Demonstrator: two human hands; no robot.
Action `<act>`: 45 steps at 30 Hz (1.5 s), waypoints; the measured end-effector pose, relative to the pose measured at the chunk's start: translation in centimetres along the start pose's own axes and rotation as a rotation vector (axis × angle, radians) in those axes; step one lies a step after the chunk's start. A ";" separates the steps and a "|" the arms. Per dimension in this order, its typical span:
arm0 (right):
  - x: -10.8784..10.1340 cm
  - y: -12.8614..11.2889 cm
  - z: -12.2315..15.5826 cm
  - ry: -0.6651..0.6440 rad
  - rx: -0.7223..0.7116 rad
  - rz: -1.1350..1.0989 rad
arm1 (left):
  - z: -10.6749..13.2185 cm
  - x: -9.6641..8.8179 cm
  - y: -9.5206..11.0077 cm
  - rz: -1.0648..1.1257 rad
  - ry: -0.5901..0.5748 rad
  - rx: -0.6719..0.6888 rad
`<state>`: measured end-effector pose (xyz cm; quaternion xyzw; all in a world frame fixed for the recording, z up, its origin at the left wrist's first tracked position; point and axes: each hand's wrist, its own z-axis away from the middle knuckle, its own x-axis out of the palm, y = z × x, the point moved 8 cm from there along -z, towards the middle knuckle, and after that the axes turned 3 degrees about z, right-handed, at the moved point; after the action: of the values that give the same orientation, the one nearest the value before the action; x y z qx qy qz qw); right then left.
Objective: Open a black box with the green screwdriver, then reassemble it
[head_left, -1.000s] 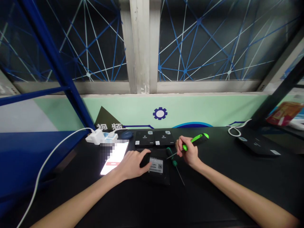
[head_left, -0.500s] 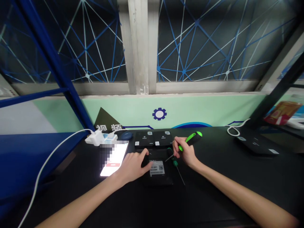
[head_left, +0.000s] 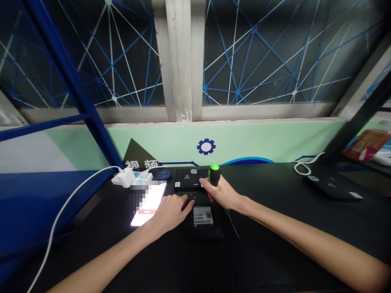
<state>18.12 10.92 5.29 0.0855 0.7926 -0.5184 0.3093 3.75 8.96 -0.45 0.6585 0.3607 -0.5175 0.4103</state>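
Note:
My right hand (head_left: 225, 193) is closed around a screwdriver (head_left: 215, 176) with a black and bright green handle. It stands upright, green cap on top; its tip is hidden behind my hand. Below lies a flat black box (head_left: 210, 232) with a white printed label (head_left: 202, 215). My left hand (head_left: 172, 209) grips the box's upper left part, thumb and forefinger on its surface. Small pale marks show near these fingertips, too small to name. A second screwdriver (head_left: 233, 225) lies right of the box, its thin shaft visible and its green handle mostly hidden by my right hand.
Behind my hands lies another black box (head_left: 187, 179); its neighbour is mostly covered by my right hand. A lit phone (head_left: 149, 203), a white plug (head_left: 124, 178) with a cable and a dark blue mouse (head_left: 164, 175) are left. A black device (head_left: 332, 188) lies far right.
My right hand has moved left over the black box and turned the screwdriver from slanted to upright. My left thumb has shifted up a little, nearer the forefinger.

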 end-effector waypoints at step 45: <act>0.5 4.1 3.9 0.043 -0.046 -0.465 | -0.1 0.1 -0.3 0.033 0.009 -0.012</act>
<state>21.20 9.24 0.79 -0.0956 0.8089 -0.5557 0.1664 3.53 9.17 -0.62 0.6644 0.3545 -0.5056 0.4211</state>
